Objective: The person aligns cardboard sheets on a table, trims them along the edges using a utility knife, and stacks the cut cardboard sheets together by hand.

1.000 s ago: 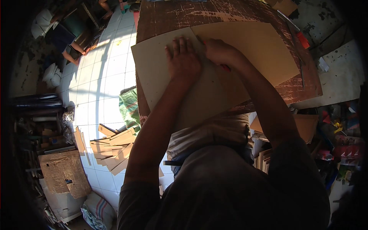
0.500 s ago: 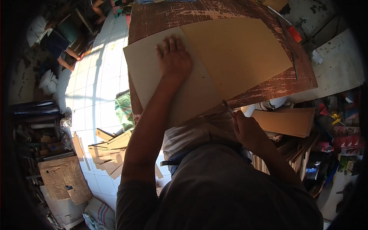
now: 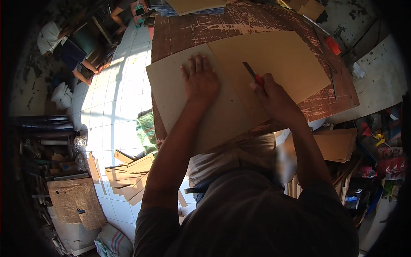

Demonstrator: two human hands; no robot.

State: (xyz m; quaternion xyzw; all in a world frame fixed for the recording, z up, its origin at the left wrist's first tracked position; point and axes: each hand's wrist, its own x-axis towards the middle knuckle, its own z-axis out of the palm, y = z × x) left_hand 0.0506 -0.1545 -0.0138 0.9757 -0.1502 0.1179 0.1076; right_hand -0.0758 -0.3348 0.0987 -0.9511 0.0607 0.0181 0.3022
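My left hand [image 3: 202,85] lies flat, fingers a little spread, on a greyish cardboard sheet [image 3: 169,81] on the worn reddish-brown table [image 3: 180,36]. Beside it, on the right, a tan cardboard sheet [image 3: 278,53] meets the grey one along a slanting line; whether one overlaps the other I cannot tell. My right hand [image 3: 277,99] is closed around the red handle of a knife [image 3: 249,70]. Its dark blade points up and left above the tan sheet, near that line. Whether the blade touches the cardboard is unclear.
Cut cardboard strips [image 3: 130,173] lie on the white tiled floor [image 3: 128,81] at left, near a green sack [image 3: 147,132]. Stacked brown boards [image 3: 336,143] stand at right below the table. A long thin metal strip [image 3: 335,88] lies at the table's right edge. Another person [image 3: 70,51] bends at far left.
My right hand has moved the knife from the sheets' near edge up and away, over the tan cardboard. My left hand stays flat on the grey sheet. The whole view has shifted slightly.
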